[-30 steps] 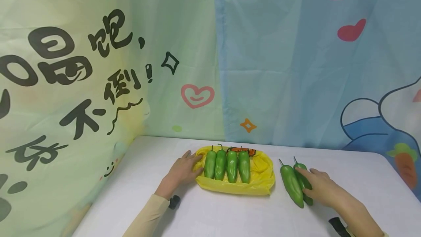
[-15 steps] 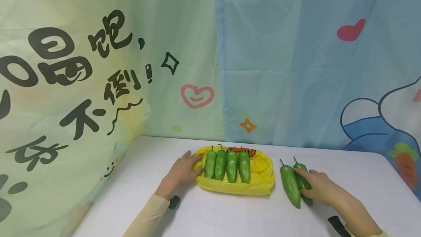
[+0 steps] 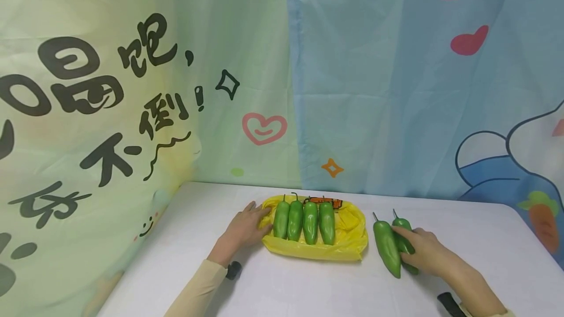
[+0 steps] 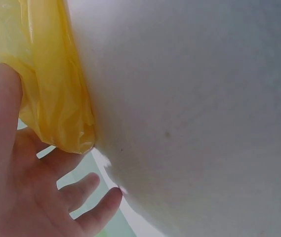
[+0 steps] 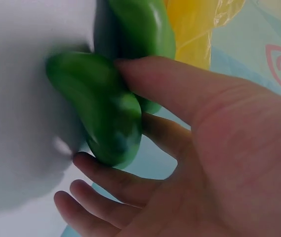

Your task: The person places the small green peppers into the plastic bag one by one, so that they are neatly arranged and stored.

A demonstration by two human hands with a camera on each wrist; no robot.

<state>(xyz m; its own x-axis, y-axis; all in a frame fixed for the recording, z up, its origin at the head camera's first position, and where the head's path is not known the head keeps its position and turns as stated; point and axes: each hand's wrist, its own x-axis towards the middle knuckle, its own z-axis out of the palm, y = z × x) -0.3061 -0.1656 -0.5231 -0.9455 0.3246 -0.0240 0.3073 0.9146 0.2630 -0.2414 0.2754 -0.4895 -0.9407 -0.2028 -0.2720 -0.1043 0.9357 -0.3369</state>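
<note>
Several green peppers [image 3: 310,223] lie side by side, stems to the back, in a yellow plastic bag [image 3: 313,252] with a turned-up rim. My left hand [image 3: 244,226] holds the bag's left edge; in the left wrist view the yellow plastic [image 4: 56,94] sits between thumb and index finger, the other fingers spread. To the right of the bag, two more green peppers lie side by side. My right hand [image 3: 425,251] grips the right one [image 3: 403,244], thumb on its near side and fingers at its far side. The left one [image 3: 387,248] lies close against it, beside my thumb.
A white-covered table [image 3: 308,287] bears everything. Behind it hangs a printed cloth backdrop [image 3: 352,87], and another printed cloth stretch [image 3: 88,150] runs along the left. Black wrist straps [image 3: 450,303] show below the hands.
My right hand and the two peppers beside it have shifted slightly to the left. My left hand and the bag with its peppers have stayed in place.
</note>
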